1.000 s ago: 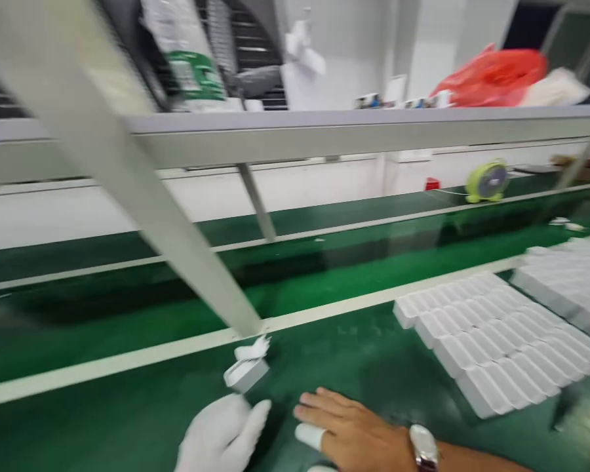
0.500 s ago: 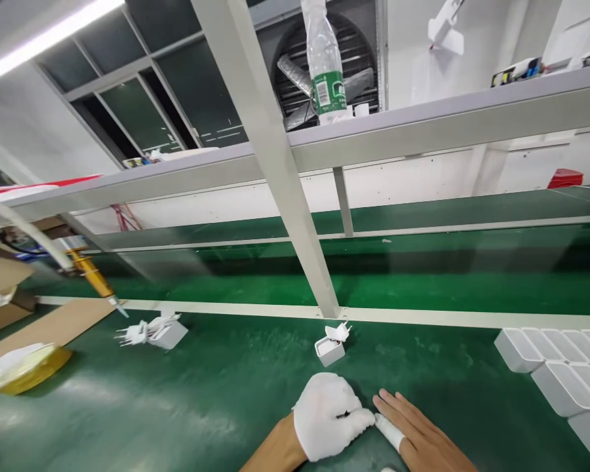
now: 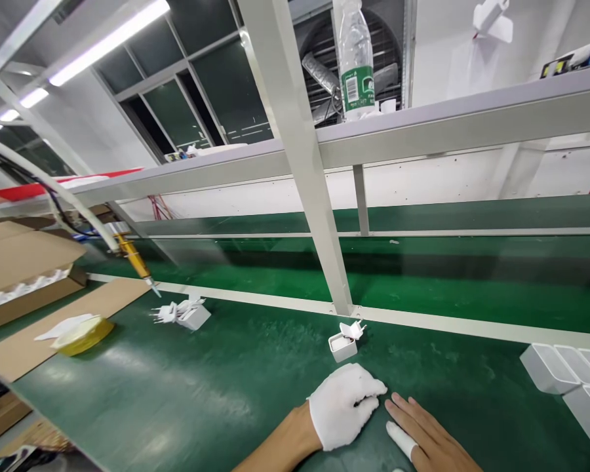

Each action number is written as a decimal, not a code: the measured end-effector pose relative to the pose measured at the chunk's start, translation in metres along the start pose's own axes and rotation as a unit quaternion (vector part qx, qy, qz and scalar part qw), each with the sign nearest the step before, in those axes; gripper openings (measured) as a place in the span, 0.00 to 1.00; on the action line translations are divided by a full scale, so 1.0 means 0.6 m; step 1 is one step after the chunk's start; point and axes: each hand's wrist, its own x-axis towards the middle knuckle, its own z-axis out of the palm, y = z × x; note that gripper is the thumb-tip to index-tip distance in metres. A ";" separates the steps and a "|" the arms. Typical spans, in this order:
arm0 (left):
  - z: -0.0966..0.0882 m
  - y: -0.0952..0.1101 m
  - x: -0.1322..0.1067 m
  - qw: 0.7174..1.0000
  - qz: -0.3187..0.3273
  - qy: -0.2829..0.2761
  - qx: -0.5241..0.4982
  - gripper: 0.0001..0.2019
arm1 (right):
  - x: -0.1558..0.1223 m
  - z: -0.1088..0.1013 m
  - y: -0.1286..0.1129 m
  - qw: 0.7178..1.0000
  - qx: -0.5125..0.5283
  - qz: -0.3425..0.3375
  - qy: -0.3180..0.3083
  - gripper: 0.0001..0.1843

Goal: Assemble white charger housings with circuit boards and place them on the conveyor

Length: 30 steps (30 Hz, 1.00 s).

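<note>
My left hand, in a white glove, rests palm down on the green work surface. Its thumb and forefinger are slightly apart, with nothing visible between them. Just to its right, my right hand lies flat with fingers stretched out and a white cover on one finger. The hands are close together; neither holds anything I can see. Beyond my left hand stands a small open white box-shaped housing, with a white two-pin plug part resting at its top.
Farther left are another white housing with plug parts, an orange dispensing syringe and a yellow roll. White open housings stand at right. A metal post rises ahead; a bottle stands on the shelf.
The view has swung left, so the scene sits farther right. My left thumb and forefinger have parted slightly. My right hand stays flat beside the left.
</note>
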 end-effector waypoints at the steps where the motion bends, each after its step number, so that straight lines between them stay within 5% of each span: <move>1: 0.002 -0.002 -0.001 1.000 0.003 -0.004 -0.004 0.10 | 0.000 0.001 0.000 1.000 -0.011 -0.004 -0.006 0.08; 8: 0.018 0.006 -0.004 0.998 0.020 -0.026 -0.058 0.11 | 0.001 -0.004 -0.005 1.000 -0.018 -0.014 -0.012 0.08; 11: 0.000 0.014 0.001 0.998 0.006 0.011 -0.058 0.09 | 0.004 -0.014 -0.013 1.000 0.003 -0.010 0.000 0.07; 13: -0.023 0.005 0.007 0.995 -0.067 0.073 -0.024 0.09 | 0.007 -0.023 -0.021 1.000 -0.002 -0.003 0.003 0.09; 16: -0.057 -0.031 0.014 0.964 -0.219 0.150 0.021 0.27 | 0.011 -0.035 -0.031 1.000 -0.026 0.005 -0.005 0.17; 19: -0.063 -0.068 0.016 0.942 -0.313 0.119 -0.018 0.42 | 0.012 -0.040 -0.036 0.999 -0.029 0.008 -0.014 0.20; 23: -0.041 -0.079 0.021 0.925 -0.370 0.029 -0.087 0.21 | 0.012 -0.038 -0.037 1.000 -0.019 0.010 -0.022 0.21; 26: -0.042 -0.075 0.028 0.909 -0.408 0.055 -0.064 0.16 | 0.012 -0.037 -0.036 0.999 -0.024 0.009 -0.025 0.23; 30: -0.081 -0.091 0.030 0.881 -0.461 0.106 -0.010 0.18 | 0.012 -0.038 -0.036 0.999 -0.046 -0.002 -0.029 0.23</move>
